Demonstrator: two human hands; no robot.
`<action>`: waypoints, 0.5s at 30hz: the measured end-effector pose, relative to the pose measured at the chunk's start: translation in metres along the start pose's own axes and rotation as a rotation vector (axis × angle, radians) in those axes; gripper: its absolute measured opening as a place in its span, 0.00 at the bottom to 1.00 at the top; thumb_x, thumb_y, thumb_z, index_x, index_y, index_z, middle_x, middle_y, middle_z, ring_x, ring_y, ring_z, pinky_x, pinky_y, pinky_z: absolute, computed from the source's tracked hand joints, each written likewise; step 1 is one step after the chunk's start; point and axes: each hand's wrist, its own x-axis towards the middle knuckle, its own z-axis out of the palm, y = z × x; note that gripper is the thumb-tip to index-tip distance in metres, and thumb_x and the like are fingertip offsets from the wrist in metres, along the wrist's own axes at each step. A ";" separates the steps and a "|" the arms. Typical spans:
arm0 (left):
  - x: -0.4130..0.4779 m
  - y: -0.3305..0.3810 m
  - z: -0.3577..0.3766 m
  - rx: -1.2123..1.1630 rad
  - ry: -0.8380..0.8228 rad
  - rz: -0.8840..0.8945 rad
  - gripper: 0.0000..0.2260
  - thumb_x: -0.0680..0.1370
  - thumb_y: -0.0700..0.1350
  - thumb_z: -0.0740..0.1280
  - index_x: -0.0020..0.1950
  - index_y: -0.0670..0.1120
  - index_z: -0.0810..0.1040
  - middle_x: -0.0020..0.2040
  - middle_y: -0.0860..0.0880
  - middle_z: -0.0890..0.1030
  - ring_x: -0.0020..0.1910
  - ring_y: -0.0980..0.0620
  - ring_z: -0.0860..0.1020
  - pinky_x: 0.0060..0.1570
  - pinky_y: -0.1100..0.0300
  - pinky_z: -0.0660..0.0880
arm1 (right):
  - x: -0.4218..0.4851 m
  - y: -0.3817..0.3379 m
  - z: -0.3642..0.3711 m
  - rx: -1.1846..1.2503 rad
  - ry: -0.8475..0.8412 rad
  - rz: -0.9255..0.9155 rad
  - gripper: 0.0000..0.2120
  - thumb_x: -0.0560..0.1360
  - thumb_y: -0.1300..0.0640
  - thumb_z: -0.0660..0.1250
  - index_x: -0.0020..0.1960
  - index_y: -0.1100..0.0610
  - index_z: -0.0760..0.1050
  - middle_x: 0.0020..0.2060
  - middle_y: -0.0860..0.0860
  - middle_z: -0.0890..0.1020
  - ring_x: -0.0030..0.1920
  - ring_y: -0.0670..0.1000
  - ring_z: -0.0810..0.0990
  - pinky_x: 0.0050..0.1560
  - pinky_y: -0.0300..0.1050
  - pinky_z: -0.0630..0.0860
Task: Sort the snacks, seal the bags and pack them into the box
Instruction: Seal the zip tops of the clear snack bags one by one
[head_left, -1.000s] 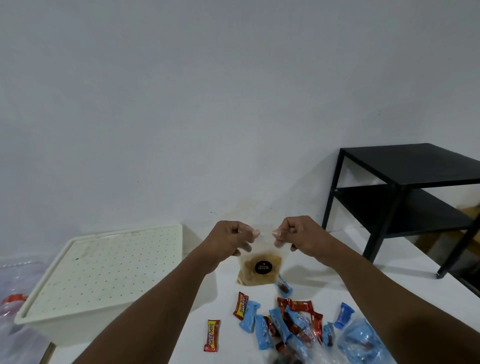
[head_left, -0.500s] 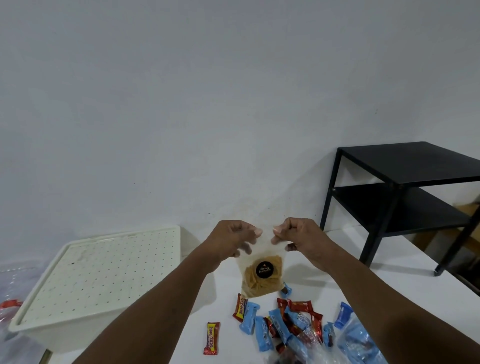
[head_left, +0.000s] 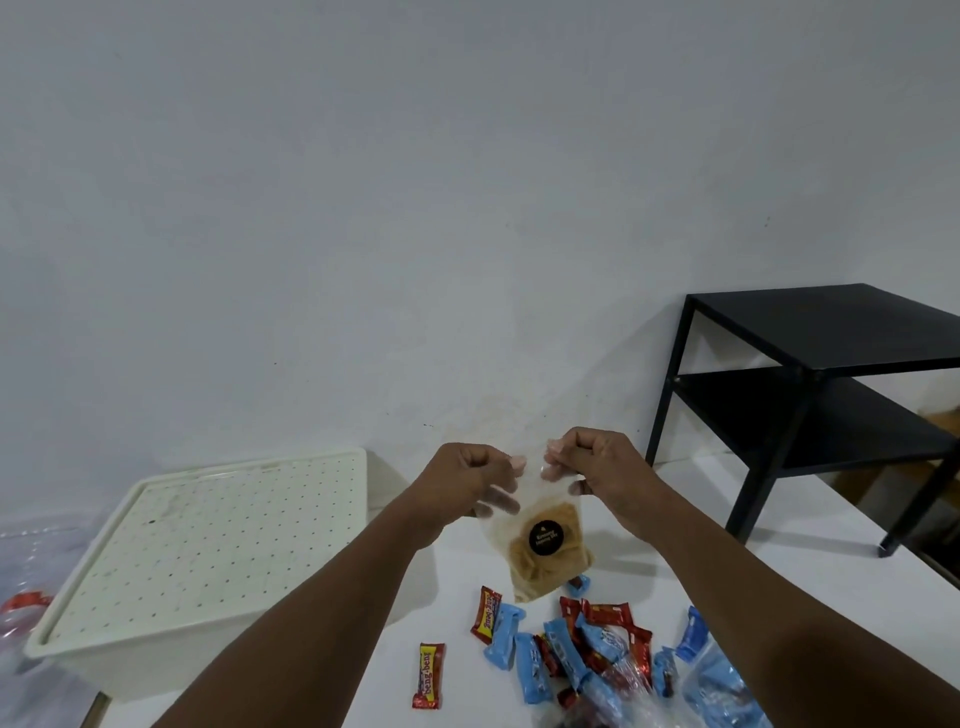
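Because the bottom edge of the frame cuts through it, the snack pile (head_left: 566, 654) at lower centre shows only in part. Blue and red wrappers lie heaped and overlapping on the white table (head_left: 701, 566), most with print too small to read. A clear bag of blue packets (head_left: 722, 691) is cropped by the lower right corner. One red-and-yellow bar (head_left: 430, 675) lies apart, left of the pile.

Above the pile the left hand (head_left: 470, 480) and right hand (head_left: 597, 467) are raised close together, each pinching the top of a clear chip bag (head_left: 540, 566). The bag hangs off the table, and its lower end covers part of a blue wrapper. Its mouth almost vanishes against the wall, so I cannot tell whether it is sealed. The wording on its round black label (head_left: 546, 538) is illegible.

Further back at middle left stands the white box (head_left: 197, 545), its dotted lid on. Crumpled clear plastic (head_left: 26, 597) is cut off by the left edge. At right a black shelf unit (head_left: 831, 364) runs out of frame.

Against half a second ago, the hands keep much the same spot. The bag slants more, its label and lower end swung slightly rightward.
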 end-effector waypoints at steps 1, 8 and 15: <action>-0.001 0.003 -0.002 -0.025 -0.034 -0.044 0.15 0.78 0.54 0.70 0.50 0.41 0.84 0.45 0.45 0.86 0.46 0.44 0.87 0.44 0.56 0.77 | 0.001 0.000 0.000 -0.018 0.004 -0.005 0.09 0.79 0.54 0.68 0.44 0.57 0.81 0.40 0.54 0.86 0.45 0.51 0.82 0.46 0.47 0.74; 0.002 0.002 -0.008 -0.141 -0.119 -0.154 0.09 0.79 0.47 0.70 0.48 0.42 0.84 0.47 0.41 0.85 0.47 0.41 0.85 0.41 0.56 0.80 | 0.005 -0.002 0.008 -0.155 0.056 -0.067 0.07 0.77 0.51 0.71 0.46 0.51 0.86 0.36 0.51 0.84 0.33 0.50 0.74 0.40 0.36 0.72; 0.001 -0.011 0.004 -0.185 -0.121 -0.087 0.10 0.80 0.48 0.69 0.41 0.46 0.78 0.41 0.44 0.83 0.47 0.42 0.81 0.41 0.56 0.79 | 0.000 -0.001 0.031 0.082 0.000 0.106 0.10 0.78 0.50 0.68 0.55 0.54 0.79 0.31 0.54 0.79 0.29 0.51 0.76 0.28 0.42 0.68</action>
